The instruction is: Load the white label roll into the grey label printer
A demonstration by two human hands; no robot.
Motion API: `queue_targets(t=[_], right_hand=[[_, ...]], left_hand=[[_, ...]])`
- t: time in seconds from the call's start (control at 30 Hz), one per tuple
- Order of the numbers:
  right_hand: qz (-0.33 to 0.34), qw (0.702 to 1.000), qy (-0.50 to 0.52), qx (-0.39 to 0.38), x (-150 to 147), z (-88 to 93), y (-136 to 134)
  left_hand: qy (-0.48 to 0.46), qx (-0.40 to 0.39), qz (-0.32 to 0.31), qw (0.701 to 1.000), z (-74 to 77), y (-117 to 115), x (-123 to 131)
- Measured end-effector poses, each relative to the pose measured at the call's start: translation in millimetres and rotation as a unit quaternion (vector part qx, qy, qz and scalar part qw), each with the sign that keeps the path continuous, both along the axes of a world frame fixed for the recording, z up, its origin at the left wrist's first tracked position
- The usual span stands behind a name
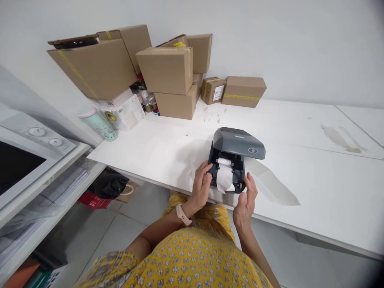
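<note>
A dark grey label printer [239, 143] stands near the table's front edge with its lid raised. Inside it a small white paper roll [224, 161] shows, and a strip of white paper [225, 179] hangs out toward me over the front. My left hand [201, 182] is at the printer's left side, fingers stretched out and apart, the fingertips at its edge. At the right front corner is my right hand [246, 202], its fingers extended upward beside the casing. Whether either hand presses on the casing I cannot tell. Neither hand wraps round anything.
A long pale sheet [277, 184] lies right of the printer on the white table [150, 148]. Cardboard boxes [165, 70] are stacked against the wall, with smaller boxes [244, 91] beside them. A mint tumbler [99, 124] leans at the left, near a microwave [33, 148].
</note>
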State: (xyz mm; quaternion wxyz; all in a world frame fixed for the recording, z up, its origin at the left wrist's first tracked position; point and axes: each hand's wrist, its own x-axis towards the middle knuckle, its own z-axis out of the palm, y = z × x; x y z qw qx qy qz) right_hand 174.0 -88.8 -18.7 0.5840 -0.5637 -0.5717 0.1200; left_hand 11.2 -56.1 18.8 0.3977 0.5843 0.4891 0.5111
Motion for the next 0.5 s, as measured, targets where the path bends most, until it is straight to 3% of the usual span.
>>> queue_targets(t=[0.1, 0.3, 0.5], right_hand=[[-0.02, 0.999, 0.014, 0.033, 5.7, 15.5, 16.9], [0.023, 0.984, -0.079, 0.16, 12.6, 58.6, 72.6], [0.006, 0.98, -0.12, 0.158, 19.5, 105.9, 114.9]], left_hand=[[-0.004, -0.028, 0.025, 0.999, -5.5, 24.9, -1.7], [0.055, -0.101, -0.021, 0.993, -5.8, 86.7, 4.4], [0.127, -0.1, -0.042, 0.986, 2.7, 105.1, 8.2]])
